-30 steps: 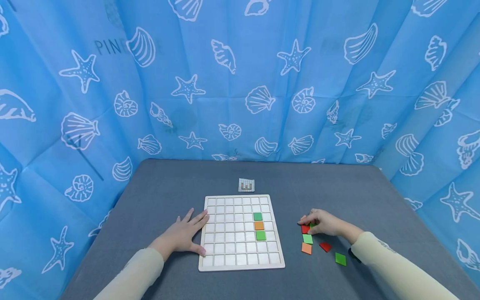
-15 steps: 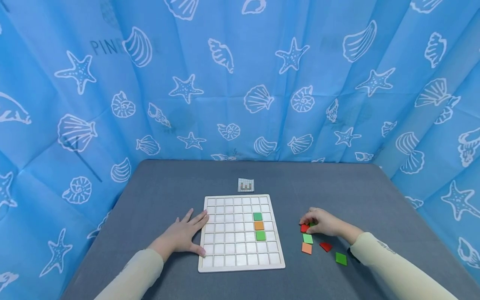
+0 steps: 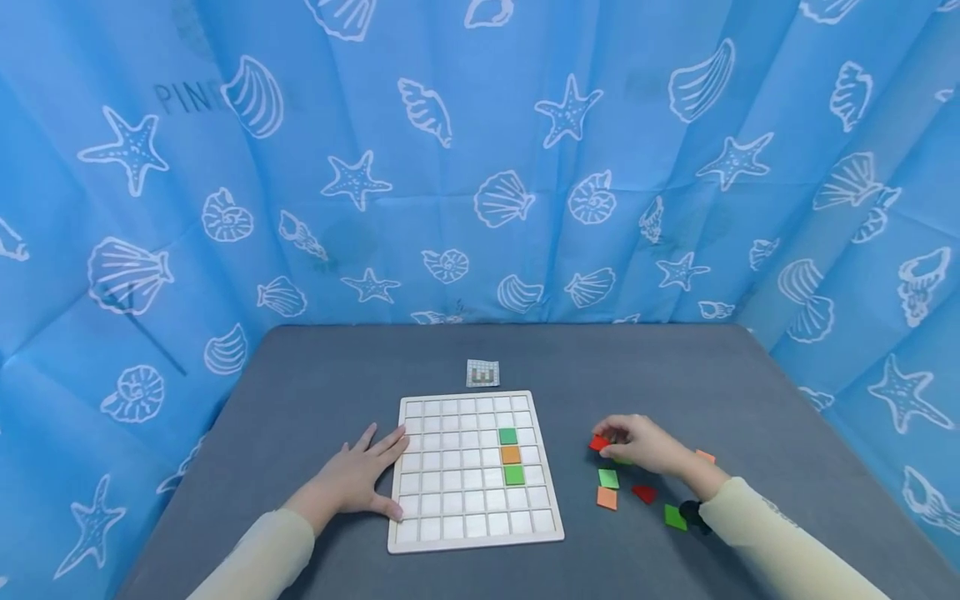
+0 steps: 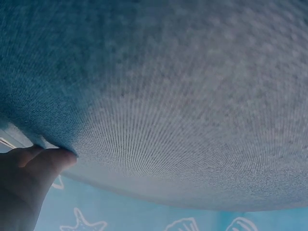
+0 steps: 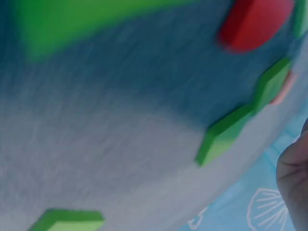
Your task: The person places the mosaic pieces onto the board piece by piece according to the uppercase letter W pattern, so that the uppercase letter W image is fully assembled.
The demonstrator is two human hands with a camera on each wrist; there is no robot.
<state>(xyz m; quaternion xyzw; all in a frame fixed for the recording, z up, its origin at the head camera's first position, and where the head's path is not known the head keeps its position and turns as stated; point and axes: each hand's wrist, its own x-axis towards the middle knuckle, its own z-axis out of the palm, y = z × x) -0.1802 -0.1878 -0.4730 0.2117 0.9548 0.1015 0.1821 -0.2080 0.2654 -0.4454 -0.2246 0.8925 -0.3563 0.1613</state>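
Note:
My left hand [image 3: 352, 477] lies with fingers spread in the head view, its fingertips and thumb on the left edge of a white grid board [image 3: 476, 547]. One column of the board holds a green tile [image 3: 507, 436], an orange tile [image 3: 511, 455] and another green tile [image 3: 513, 475]. To the right of the board, my right hand [image 3: 641, 444] pinches a red tile [image 3: 599, 442] between thumb and fingers. Below that hand lie a light green tile [image 3: 608, 478] and a pale orange tile [image 3: 607, 497]. The left wrist view shows part of a hand [image 4: 29, 178] beside grey cloth.
A small patterned card [image 3: 482, 373] lies behind the board. More loose tiles are near the right forearm: dark red [image 3: 643, 494], green [image 3: 675, 517] and orange [image 3: 704, 456]. A blue shell-print curtain [image 3: 442, 183] hangs behind the grey table [image 3: 337, 367].
The red tile has shifted away from the other loose tiles, held by my right fingers. An orange tile now shows behind the right wrist. My left hand stays on the board's edge.

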